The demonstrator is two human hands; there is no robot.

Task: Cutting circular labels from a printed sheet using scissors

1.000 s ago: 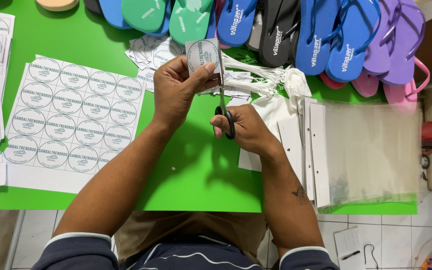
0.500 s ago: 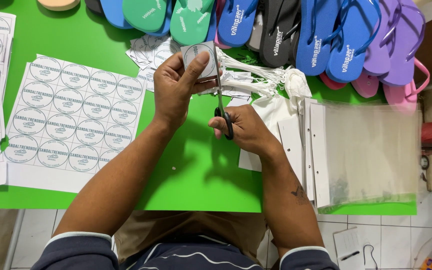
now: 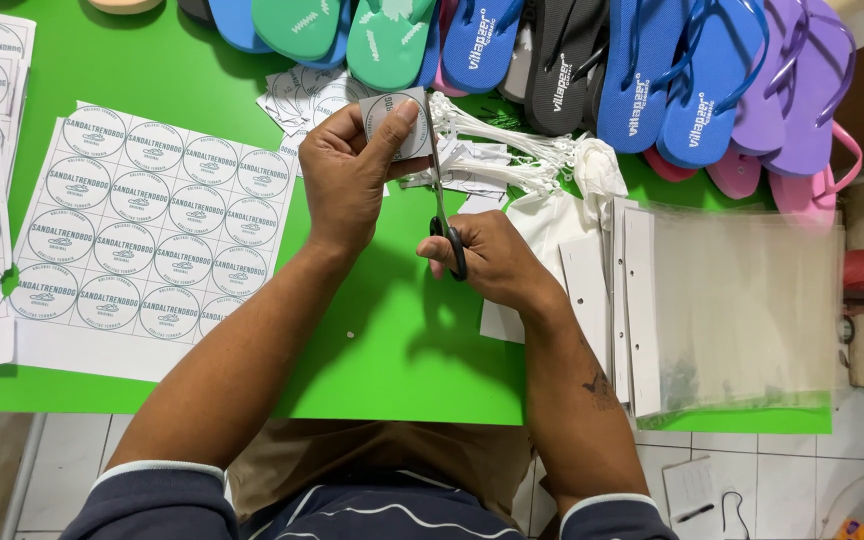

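- Your right hand [image 3: 497,262] is gripping the black handles of the scissors [image 3: 442,205] near the middle of the green desk [image 3: 372,340], fingers closed around them.
- Your left hand [image 3: 347,170] is pinching a small cut paper label [image 3: 397,120] just above, thumb pressing on it.
- The scissor blades are pointing up and touching the label's right edge.
- A sheet of round labels [image 3: 142,235] is lying by the desk's left edge.
- Clear plastic bags [image 3: 742,300] are resting by the right edge.
- Colourful flip-flops [image 3: 572,50] are lining the far edge.
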